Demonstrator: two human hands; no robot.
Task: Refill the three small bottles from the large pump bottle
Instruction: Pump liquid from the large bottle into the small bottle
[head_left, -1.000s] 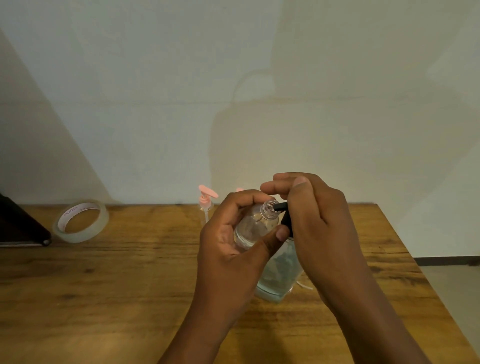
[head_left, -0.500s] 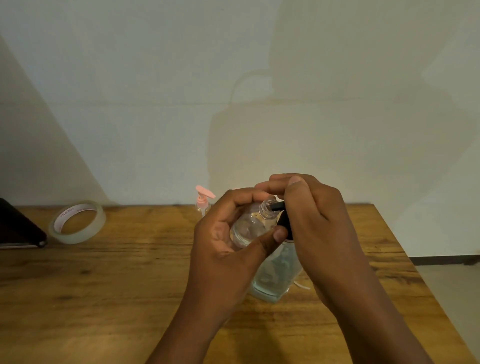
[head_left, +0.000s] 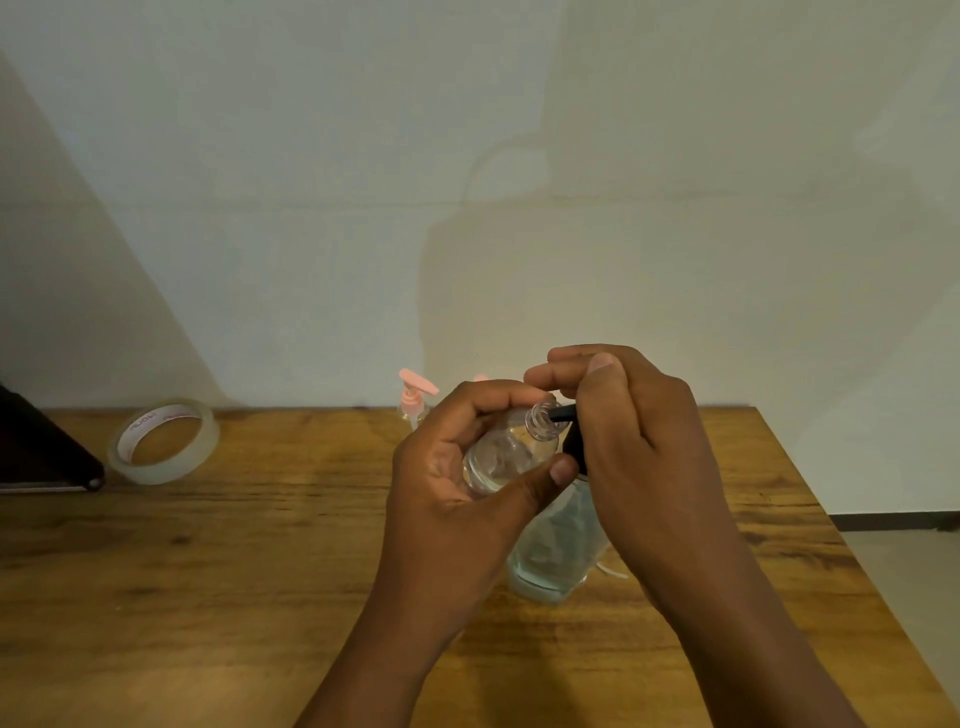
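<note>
One small clear bottle (head_left: 506, 452) with no cap lies tilted in the left hand (head_left: 457, 483), whose fingers wrap around it. Its open mouth meets the black spout of one large pump bottle (head_left: 558, 545), which stands under both hands. The right hand (head_left: 639, 447) curls over the black pump top. Past the left hand stands one pink-topped small bottle (head_left: 413, 397); a second pink top peeks out beside it. Far left of the hands, one tape roll (head_left: 162, 441) lies on the wooden surface (head_left: 234, 571).

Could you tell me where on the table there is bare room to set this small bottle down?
Bare wood lies between the tape roll and the left hand, and along the near edge. It is crowded around the large pump bottle and the pink-capped bottle behind.
</note>
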